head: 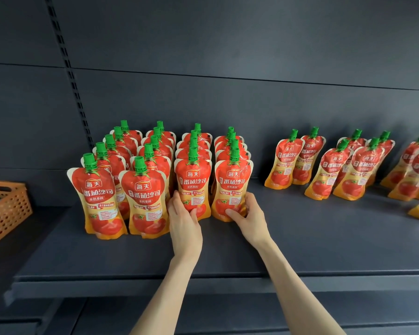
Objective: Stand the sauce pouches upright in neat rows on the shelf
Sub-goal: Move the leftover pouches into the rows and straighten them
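Standing upright in four rows [155, 160] at the left of the shelf [300, 243], most of the sauce pouches are already put in order, caps up and labels to the front. The front pouch of the third row [192, 182] is held at its bottom by the left hand [184, 221], with the fingers curled round its left edge and the thumb on the label. The front pouch of the fourth row [232, 184] is gripped in the same manner by the right hand [248, 213], with the fingers round the right edge. The low grip is probably chosen because the filled bottom is the steady part, so each pouch can be slid without being tipped. These two fronts are seen a little behind those of the first two rows, so alignment seems to be the present step. More loose pouches [329, 165] are left leaning at the right, well apart. An orange basket [5, 209] is seen at the far left.
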